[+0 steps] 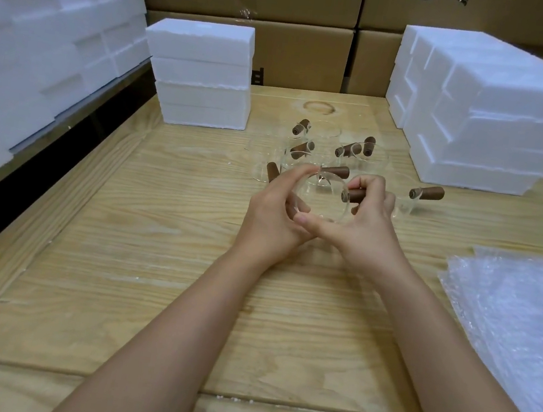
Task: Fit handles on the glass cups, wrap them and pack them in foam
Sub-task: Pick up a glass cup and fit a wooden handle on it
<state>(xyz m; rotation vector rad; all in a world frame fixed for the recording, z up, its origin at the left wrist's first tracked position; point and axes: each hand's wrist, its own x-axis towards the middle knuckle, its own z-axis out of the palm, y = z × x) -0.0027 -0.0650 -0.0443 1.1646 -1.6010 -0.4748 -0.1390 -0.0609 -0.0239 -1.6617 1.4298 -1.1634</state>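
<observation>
Cradled a clear round glass cup point(321, 197) in the left hand point(272, 216), fingers curled round its left rim, above the middle of a pale wooden table point(152, 259). Gripped the brown cylindrical wooden handle point(354, 195) at the cup's right side with the right hand point(369, 225), thumb stretched under the glass. Worked just near of a cluster of similar handled cups point(326, 147), with a white foam block stack point(201, 72) far left, a larger foam stack point(489, 113) far right, and clear bubble wrap sheets point(518, 314) near right.

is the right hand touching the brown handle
Touching. Head view shows the right hand pinching the brown handle at the glass cup.
</observation>
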